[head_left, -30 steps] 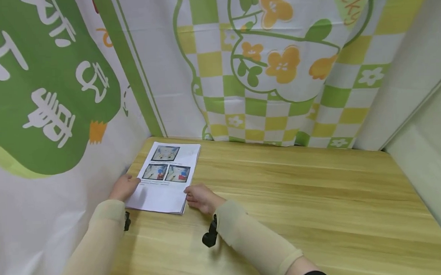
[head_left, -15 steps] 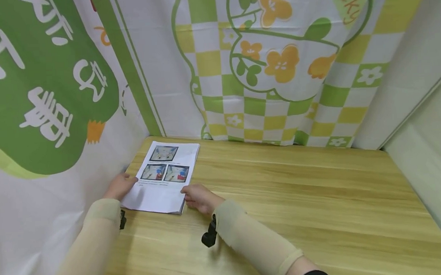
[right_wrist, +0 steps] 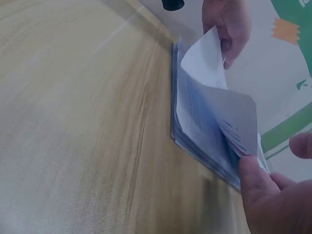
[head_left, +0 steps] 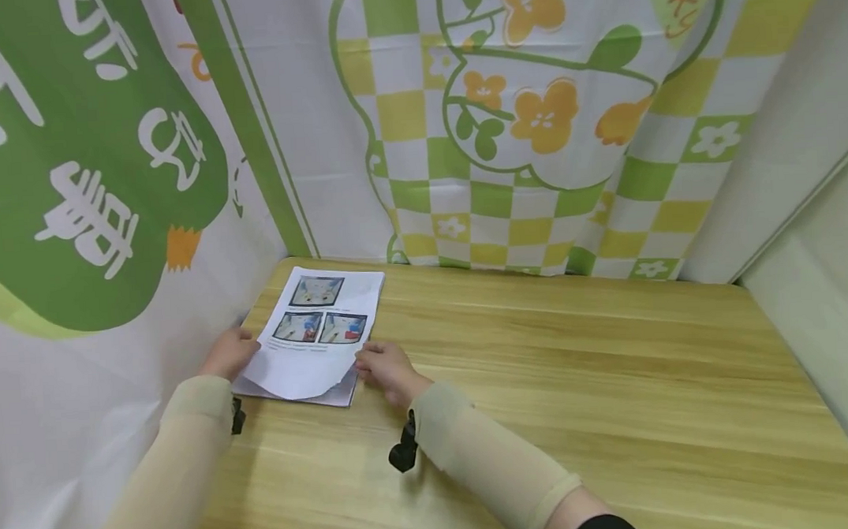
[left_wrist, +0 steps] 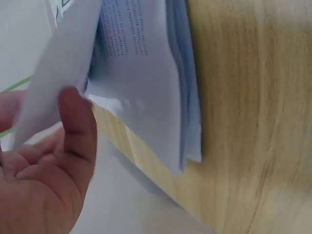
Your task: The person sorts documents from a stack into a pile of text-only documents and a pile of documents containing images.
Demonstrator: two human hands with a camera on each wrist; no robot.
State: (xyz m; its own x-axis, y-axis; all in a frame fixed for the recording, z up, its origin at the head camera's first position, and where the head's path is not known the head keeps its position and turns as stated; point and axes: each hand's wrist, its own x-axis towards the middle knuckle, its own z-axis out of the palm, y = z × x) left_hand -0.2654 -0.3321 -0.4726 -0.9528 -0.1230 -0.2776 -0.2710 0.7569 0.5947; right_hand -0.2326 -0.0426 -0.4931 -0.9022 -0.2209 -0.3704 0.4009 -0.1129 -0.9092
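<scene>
Our left grip (head_left: 230, 353) pinches the top sheet (head_left: 311, 368); our right grip (head_left: 389, 370) touches its opposite edge, pinch unclear. Between them the paper stack (head_left: 341, 395) lies on the worktop (head_left: 579, 400), long axis pointing away.

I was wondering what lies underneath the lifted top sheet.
Beneath the top sheet is a stack of more sheets, the uppermost showing lines of print. Part of that page is covered, as are the pages below except their edges.
</scene>
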